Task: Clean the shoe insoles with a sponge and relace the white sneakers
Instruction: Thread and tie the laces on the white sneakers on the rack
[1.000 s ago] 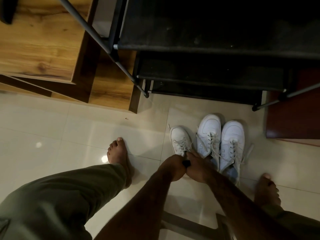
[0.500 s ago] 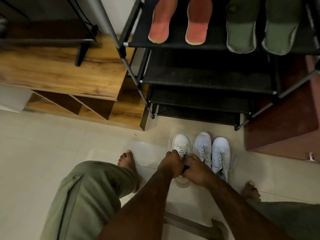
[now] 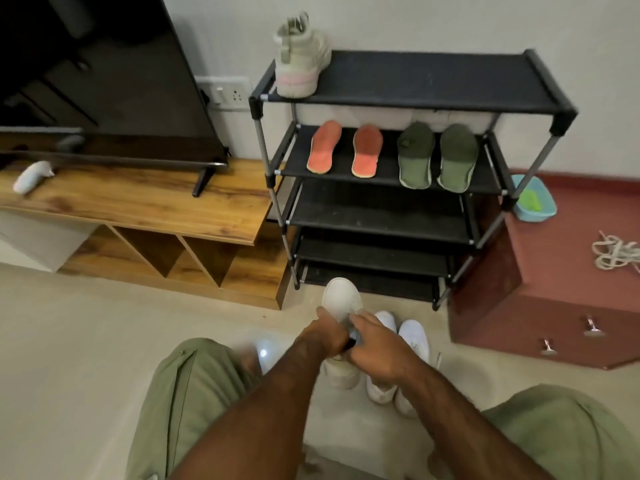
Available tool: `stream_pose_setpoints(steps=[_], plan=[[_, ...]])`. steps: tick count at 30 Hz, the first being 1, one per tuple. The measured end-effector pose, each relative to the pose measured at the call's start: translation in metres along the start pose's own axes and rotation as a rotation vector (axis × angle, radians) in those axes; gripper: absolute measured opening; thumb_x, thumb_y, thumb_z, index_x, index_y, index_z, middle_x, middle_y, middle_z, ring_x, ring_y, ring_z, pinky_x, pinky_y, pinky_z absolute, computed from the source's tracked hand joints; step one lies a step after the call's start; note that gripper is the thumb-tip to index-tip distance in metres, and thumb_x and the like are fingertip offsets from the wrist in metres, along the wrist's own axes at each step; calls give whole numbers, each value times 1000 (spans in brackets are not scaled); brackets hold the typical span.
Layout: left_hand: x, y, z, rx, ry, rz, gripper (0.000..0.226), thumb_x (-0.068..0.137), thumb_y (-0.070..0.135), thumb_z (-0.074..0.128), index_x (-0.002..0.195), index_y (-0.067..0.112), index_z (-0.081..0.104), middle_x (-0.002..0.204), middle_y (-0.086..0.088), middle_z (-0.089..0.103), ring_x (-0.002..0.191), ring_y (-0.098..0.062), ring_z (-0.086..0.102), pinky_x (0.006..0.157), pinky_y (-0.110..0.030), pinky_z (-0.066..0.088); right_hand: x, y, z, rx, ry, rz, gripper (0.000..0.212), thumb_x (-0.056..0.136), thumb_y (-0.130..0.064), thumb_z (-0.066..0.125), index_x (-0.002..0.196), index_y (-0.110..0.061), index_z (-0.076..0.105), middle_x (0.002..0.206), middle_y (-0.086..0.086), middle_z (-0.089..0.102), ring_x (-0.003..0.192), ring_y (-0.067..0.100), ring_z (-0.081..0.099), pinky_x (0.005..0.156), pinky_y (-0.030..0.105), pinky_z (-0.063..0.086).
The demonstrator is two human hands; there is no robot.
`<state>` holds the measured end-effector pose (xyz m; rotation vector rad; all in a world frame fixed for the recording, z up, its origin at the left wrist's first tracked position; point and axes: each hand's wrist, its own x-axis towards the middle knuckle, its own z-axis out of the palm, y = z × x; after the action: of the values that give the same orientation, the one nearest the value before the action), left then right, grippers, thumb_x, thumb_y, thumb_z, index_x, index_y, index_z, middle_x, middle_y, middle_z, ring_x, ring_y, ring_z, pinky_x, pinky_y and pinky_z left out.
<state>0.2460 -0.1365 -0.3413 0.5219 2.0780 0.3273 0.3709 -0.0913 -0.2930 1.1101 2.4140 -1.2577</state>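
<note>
Left hand (image 3: pixel 323 336), right hand (image 3: pixel 377 351) on sneaker (image 3: pixel 341 296)

No readable text, labels, brands or numbers anywhere.

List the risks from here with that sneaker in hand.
The left hand and right hand grip one sneaker close beside the pair on the floor; a slip would likely knock it into them. The loose laces lie on the red cabinet, well away from both hands; reaching over may mean letting go with one hand and loosening that hold.
</note>
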Motion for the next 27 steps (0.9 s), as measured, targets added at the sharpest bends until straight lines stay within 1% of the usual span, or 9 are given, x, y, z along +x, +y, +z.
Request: stream_pose_setpoints(steps=[3,5,6,9,11,14,19,21,27], plan=[[-20,5,-18,94,35,125,72,100,41,59,152,7,23,145,-21,51,124,-42,59,80,-50,61,-14,-15,-14,-41,34,-61,69,94,-18,60,158,-24,35,167,-6,25,146,19,39,112,28,37],[-32,8,-29,118,86,189,67,99,37,64,149,9,29,142,-18,51,118,-43,61,54,-44,61,-20,-23,-25,-52,65,-120,61,93,-19,63,151,-26,45,162,-7,34,142,18,44,112,28,38],[-39,10,-35,114,113,218,65,99,35,64,149,11,30,141,-17,51,117,-42,62,52,-44,61,-23,-27,-30,-49,85,-144,55,93,-20,64,146,-27,51,156,-9,39,138,17,47,111,28,41],[-60,18,-52,88,207,299,52,103,33,55,146,16,32,138,-15,56,114,-38,64,71,-53,64,-27,-33,-46,15,184,-174,37,92,-17,64,126,-32,64,137,-13,50,125,13,55,104,29,48],[-70,24,-63,76,267,364,42,106,34,47,142,18,34,136,-13,59,111,-34,66,79,-53,63,-28,-39,-57,72,283,-191,30,90,-18,65,112,-38,63,124,-13,54,108,10,61,92,29,54],[-85,37,-79,50,340,438,35,105,34,44,136,19,38,128,-11,63,101,-29,68,79,-51,63,-28,-51,-74,154,420,-207,34,86,-24,73,112,-35,54,114,-9,57,92,8,63,83,34,58],[-111,71,-113,68,463,571,34,104,29,39,136,19,36,115,-9,66,93,-27,67,83,-49,59,-27,-82,-117,220,526,-275,62,84,-21,73,140,-33,51,114,-7,53,81,4,64,76,24,56],[-119,85,-130,45,505,651,37,104,28,40,140,19,35,115,-6,66,93,-23,67,84,-45,58,-29,-98,-139,228,545,-311,59,85,-16,72,139,-31,56,114,-5,51,78,0,64,70,13,51],[-130,129,-178,-129,499,891,56,97,17,43,148,34,28,132,-3,58,99,-17,66,76,-30,56,-24,-136,-197,229,678,-325,43,78,-22,79,117,-30,64,120,-7,50,84,3,65,57,6,46]])
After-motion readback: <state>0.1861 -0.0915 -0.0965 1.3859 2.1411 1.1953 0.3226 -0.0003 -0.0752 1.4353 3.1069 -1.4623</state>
